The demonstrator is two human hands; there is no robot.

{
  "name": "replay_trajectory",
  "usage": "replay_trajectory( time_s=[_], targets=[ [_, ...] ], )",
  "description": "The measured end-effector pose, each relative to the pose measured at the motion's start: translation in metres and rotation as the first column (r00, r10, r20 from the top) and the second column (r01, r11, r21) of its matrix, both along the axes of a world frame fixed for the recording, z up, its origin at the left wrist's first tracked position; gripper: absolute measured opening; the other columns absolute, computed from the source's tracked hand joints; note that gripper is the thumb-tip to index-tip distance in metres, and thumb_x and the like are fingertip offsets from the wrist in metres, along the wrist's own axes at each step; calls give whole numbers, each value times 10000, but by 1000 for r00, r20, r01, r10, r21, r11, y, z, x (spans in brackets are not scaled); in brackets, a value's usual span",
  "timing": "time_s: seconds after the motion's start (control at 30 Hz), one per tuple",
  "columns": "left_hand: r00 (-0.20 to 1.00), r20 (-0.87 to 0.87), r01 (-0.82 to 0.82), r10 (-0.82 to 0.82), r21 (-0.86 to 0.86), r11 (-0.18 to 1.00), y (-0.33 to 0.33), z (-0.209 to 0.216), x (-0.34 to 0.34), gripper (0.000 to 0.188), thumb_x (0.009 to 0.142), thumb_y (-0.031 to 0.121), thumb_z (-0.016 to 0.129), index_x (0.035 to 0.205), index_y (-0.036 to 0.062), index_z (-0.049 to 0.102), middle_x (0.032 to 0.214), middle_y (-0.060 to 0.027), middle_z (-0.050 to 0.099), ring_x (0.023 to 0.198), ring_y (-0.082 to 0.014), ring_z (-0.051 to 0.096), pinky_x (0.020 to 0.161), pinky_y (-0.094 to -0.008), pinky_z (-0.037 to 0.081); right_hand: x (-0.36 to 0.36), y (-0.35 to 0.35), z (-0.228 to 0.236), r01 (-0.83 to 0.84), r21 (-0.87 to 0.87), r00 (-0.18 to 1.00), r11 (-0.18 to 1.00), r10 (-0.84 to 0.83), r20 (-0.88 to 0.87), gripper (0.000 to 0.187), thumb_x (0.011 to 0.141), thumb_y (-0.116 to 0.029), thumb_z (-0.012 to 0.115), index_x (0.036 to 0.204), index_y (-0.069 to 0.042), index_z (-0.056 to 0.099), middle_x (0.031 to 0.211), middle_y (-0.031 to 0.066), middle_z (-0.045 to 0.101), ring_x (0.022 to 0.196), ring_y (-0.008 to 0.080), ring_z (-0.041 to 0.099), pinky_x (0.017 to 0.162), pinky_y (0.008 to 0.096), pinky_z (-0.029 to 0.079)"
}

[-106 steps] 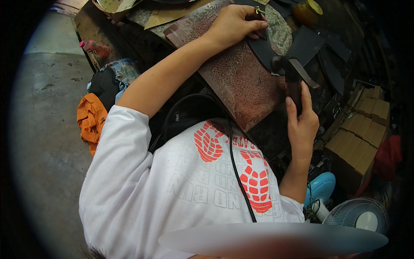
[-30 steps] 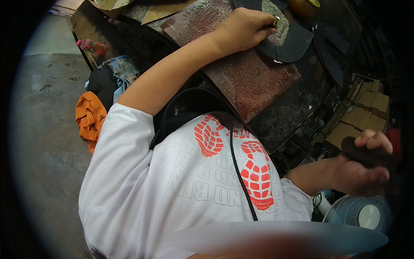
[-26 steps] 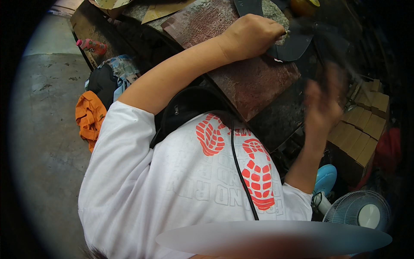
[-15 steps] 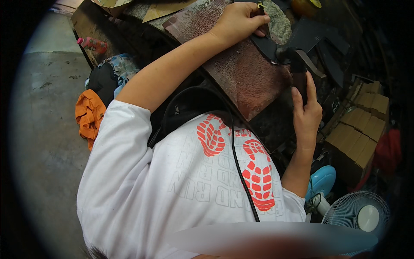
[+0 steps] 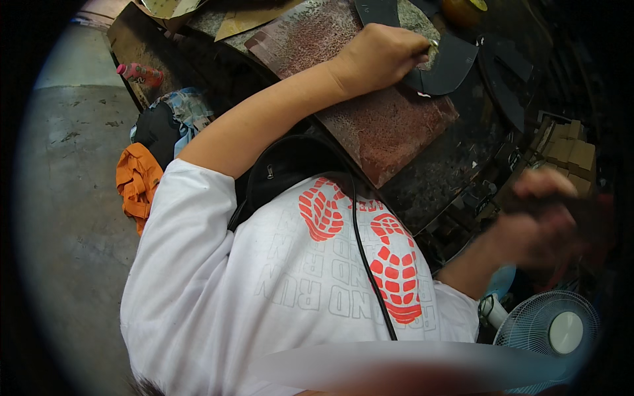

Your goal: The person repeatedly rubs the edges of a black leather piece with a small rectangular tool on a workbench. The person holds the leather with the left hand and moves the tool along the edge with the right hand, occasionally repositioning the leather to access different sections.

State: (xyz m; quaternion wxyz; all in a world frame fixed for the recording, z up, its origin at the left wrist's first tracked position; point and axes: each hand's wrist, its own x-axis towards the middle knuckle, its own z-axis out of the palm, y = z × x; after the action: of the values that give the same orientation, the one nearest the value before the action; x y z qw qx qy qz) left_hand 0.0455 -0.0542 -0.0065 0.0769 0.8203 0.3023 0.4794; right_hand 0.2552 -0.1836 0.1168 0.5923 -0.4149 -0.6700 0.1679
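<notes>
Bent over the workbench, my left hand [image 5: 383,58] is closed around a small metal punch [image 5: 432,49], with only its end showing past the fingers. Below it lies a dark, curved flat sheet piece [image 5: 456,65], partly over a grey stone slab [image 5: 417,21] and a worn reddish-brown board [image 5: 389,135]. My right hand [image 5: 538,214] is out to the right, smeared by motion. Its fingers wrap the dark handle of a hammer [image 5: 584,210]; the hammer's head is lost in blur and shadow.
More dark flat pieces [image 5: 508,86] lie on the bench's right side. A yellow round container [image 5: 465,10] stands at the back. Brown cartons [image 5: 571,148] and a fan [image 5: 548,330] are at the right. An orange cloth [image 5: 139,178] and a pink bottle [image 5: 140,73] are at the left.
My right hand has swung the hammer away from the bench, out to the right. The left hand has shifted right and nearer with the punch. The dark sheet piece has turned and moved.
</notes>
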Motion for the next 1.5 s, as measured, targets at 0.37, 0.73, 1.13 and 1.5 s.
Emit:
replay_trajectory(
  time_s=[0.37,0.73,1.13,1.5],
  targets=[
    [867,476,272,146,-698,662,14,-15,-5,223,945,177,669,962,-44,694,795,-100,734,717,-138,736,636,-240,583,15,-13,-80,328,-436,809,838,-11,588,500,960,-324,649,1425,-187,526,1103,186,712,946,334,723,783,392,550],
    [969,246,135,-13,-485,864,4,-3,-5,207,894,179,713,984,-7,700,817,-132,730,724,-206,733,651,-295,570,27,-13,-29,333,-392,884,858,-139,446,410,973,-355,618,1281,-85,592,1047,159,696,745,196,664,636,311,520],
    [994,73,-70,81,-131,989,0,-1,7,167,860,193,691,905,33,682,783,-143,682,761,-355,681,678,-405,549,21,-8,-82,389,-452,878,803,-176,444,518,949,-244,674,1436,-164,517,1138,189,707,883,232,729,758,327,533],
    [948,309,151,75,-644,750,8,-12,2,226,913,191,700,983,-24,708,820,-123,743,717,-138,739,645,-255,579,23,-18,-98,423,-552,832,719,-66,551,488,954,-272,665,1418,-183,543,1177,202,689,988,312,720,822,381,545]
  ],
)
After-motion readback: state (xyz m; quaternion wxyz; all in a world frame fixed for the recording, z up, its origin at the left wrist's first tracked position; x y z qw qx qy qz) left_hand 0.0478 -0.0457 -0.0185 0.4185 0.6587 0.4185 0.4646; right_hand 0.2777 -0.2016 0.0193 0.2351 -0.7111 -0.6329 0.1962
